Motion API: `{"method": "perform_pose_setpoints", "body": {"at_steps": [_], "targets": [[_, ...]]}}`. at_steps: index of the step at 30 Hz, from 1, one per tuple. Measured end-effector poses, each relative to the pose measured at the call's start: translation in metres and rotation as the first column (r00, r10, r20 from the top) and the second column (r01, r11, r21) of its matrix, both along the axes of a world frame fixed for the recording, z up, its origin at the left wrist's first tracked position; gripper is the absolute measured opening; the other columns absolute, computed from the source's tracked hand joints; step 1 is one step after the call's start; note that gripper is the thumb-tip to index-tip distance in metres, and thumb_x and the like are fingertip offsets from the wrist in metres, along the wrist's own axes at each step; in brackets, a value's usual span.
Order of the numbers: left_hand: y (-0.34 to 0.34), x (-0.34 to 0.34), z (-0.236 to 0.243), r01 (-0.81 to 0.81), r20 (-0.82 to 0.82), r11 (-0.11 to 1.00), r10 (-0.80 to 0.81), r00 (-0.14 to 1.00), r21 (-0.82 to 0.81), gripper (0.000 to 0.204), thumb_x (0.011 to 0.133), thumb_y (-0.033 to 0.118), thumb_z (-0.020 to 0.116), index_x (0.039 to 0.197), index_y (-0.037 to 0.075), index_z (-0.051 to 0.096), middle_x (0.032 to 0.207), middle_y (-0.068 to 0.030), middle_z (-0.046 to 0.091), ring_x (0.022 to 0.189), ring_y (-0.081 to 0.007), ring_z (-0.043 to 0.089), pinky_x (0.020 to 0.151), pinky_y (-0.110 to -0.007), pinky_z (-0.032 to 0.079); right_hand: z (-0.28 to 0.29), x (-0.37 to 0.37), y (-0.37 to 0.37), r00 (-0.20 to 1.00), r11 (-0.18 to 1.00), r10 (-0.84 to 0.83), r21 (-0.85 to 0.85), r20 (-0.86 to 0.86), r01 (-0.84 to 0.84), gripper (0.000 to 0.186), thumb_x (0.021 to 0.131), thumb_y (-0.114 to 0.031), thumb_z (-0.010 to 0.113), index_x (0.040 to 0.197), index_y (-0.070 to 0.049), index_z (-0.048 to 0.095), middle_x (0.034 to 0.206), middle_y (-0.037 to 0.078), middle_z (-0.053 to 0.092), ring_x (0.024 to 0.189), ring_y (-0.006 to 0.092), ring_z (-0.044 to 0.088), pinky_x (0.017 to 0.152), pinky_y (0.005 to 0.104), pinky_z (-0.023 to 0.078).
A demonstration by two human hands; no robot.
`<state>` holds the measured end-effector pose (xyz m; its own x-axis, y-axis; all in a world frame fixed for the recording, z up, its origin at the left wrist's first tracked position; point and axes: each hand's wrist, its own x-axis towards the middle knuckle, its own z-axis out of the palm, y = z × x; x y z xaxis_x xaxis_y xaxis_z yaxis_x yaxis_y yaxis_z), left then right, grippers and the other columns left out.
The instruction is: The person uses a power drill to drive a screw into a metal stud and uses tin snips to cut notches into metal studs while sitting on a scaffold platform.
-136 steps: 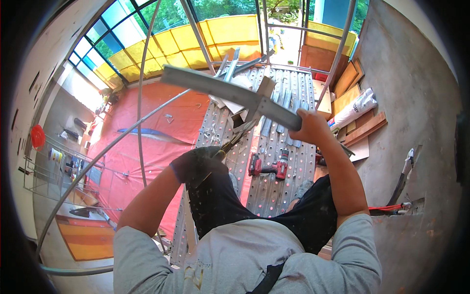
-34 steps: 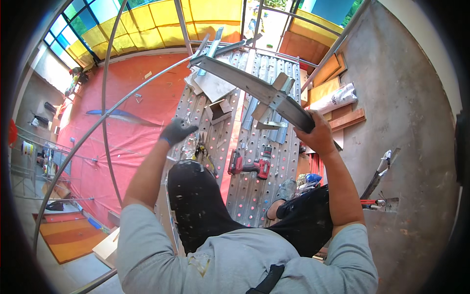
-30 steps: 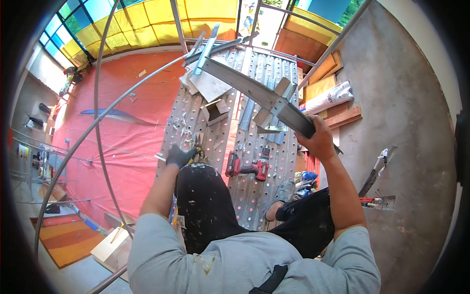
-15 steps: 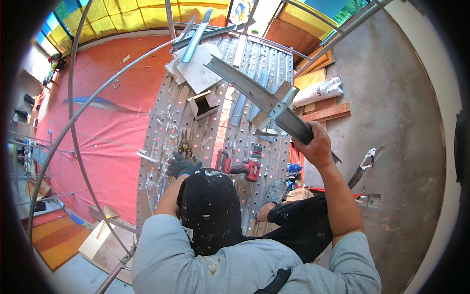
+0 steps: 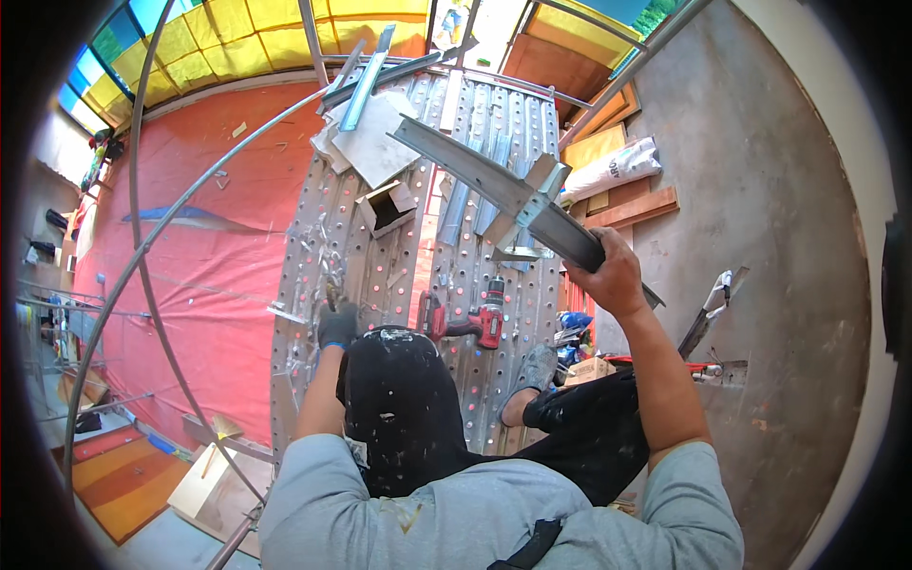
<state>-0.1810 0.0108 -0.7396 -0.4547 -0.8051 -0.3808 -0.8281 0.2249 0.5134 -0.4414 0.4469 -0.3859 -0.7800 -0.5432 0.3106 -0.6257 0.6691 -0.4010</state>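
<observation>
My bare right hand [image 5: 610, 273] is wrapped round the near end of a grey metal channel [image 5: 465, 169], raised over the platform and slanting away to the far left. A short metal crosspiece [image 5: 538, 198] sits across this channel. My left hand [image 5: 337, 325], in a dark grey glove, is closed beside my knee. From its fingers sticks a pair of snips [image 5: 332, 293], its handles mostly hidden by the glove. Between my hands, a red and black cordless drill [image 5: 486, 323] lies on the perforated metal platform [image 5: 394, 275].
Pale board offcuts [image 5: 382, 142] and loose metal profiles [image 5: 369, 78] lie at the platform's far end. A small open box-shaped piece [image 5: 388, 207] stands nearer. Curved scaffold tubes [image 5: 195, 190] cross the left side. A white sack [image 5: 616, 171] rests on planks at the right.
My left hand has moved slightly left and closed round the snips, which lay on the platform before. The right hand still holds the channel in nearly the same place.
</observation>
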Motion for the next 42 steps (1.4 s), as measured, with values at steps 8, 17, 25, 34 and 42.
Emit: {"method": "perform_pose_setpoints", "body": {"at_steps": [8,17,25,34,42], "targets": [[0.002,0.021,0.116,0.188,-0.354,0.307,0.877,0.326,0.933,0.023,0.101,0.028,0.059,0.119,0.013,0.056,0.097,-0.0075,0.061,0.087,-0.0256,0.064,0.079,-0.045,0.057,0.008,0.003,0.010,1.000,1.000,-0.008,0.009,-0.007,0.009,0.048,0.074,-0.030,0.084,0.110,-0.003,0.065,0.102,0.018,0.069,0.095,0.0389,0.068,0.082,0.0464,0.055],[0.032,0.007,0.389,0.781,-0.797,0.367,0.546,0.259,0.505,0.056,0.093,0.016,0.064,0.143,-0.001,0.045,0.126,-0.0193,0.063,0.118,-0.0369,0.065,0.104,-0.058,0.052,0.026,0.007,0.003,0.997,0.996,-0.051,-0.077,0.050,0.054,0.062,0.077,-0.037,0.088,0.117,0.002,0.062,0.103,0.022,0.069,0.094,0.0412,0.067,0.084,0.0468,0.054],[0.159,-0.024,0.451,0.834,-0.737,0.281,-0.391,0.552,0.475,0.071,0.077,0.011,0.078,0.141,-0.003,0.050,0.126,-0.0141,0.064,0.120,-0.0253,0.064,0.101,-0.041,0.053,0.028,-0.023,0.050,0.939,0.996,-0.075,-0.062,-0.335,0.058,0.061,0.067,-0.018,0.088,0.120,-0.008,0.061,0.115,0.012,0.066,0.113,0.0364,0.060,0.096,0.0503,0.046],[0.206,-0.033,0.381,0.754,-0.596,0.152,-0.522,0.610,0.639,0.067,0.080,0.008,0.074,0.141,-0.004,0.049,0.128,-0.0163,0.063,0.117,-0.0275,0.066,0.101,-0.041,0.053,0.037,-0.002,0.078,0.955,0.983,-0.184,-0.026,-0.234,0.183,0.058,0.065,-0.012,0.086,0.119,-0.014,0.064,0.116,0.010,0.066,0.119,0.0340,0.058,0.106,0.0522,0.035],[0.217,-0.044,0.376,0.531,-0.487,0.063,-0.320,0.813,0.845,0.045,0.077,0.004,0.077,0.120,0.017,0.070,0.115,-0.0158,0.060,0.074,-0.0217,0.064,0.054,-0.029,0.051,0.034,0.000,0.086,0.966,0.986,-0.162,-0.079,-0.200,0.149,0.060,0.064,-0.012,0.087,0.119,-0.010,0.064,0.117,0.011,0.065,0.121,0.0325,0.057,0.106,0.0474,0.035]]}}
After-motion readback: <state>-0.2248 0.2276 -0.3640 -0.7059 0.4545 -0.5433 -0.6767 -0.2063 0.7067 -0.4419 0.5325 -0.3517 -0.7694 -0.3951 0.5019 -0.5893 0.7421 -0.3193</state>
